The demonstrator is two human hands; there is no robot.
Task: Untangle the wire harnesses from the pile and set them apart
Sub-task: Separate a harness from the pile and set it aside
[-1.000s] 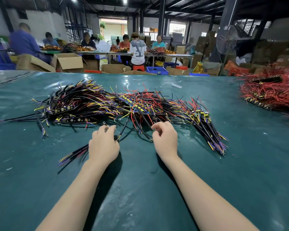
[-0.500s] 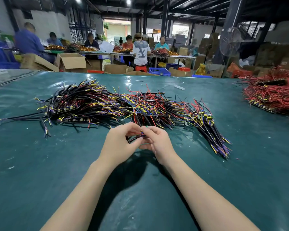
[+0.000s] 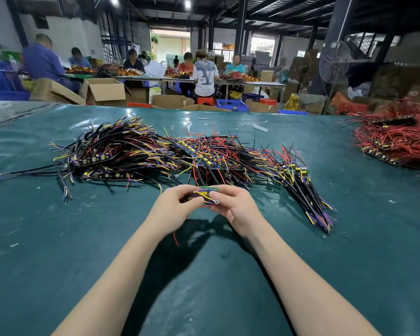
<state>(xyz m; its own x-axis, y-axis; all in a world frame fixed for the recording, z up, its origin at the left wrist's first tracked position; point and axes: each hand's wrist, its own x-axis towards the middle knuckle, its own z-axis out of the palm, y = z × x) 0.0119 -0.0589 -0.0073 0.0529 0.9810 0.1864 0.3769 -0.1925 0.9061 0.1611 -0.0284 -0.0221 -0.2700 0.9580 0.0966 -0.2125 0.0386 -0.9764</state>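
Tabletop: green mat (image 3: 78, 263); red wire heap (image 3: 398, 141) cut off at the right edge.
Pile: tangled wire harnesses (image 3: 155, 154), just beyond our hands.
Left hand (image 3: 172, 210): pinches one small harness (image 3: 205, 194).
Right hand (image 3: 239, 210): pinches the same harness; our fingers hide part of it.

Rt edge cuts off red wire pile (image 3: 398, 141); held harness (image 3: 207, 190) mostly hidden

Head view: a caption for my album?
Left hand and right hand pinch one wire harness before the tangled pile.
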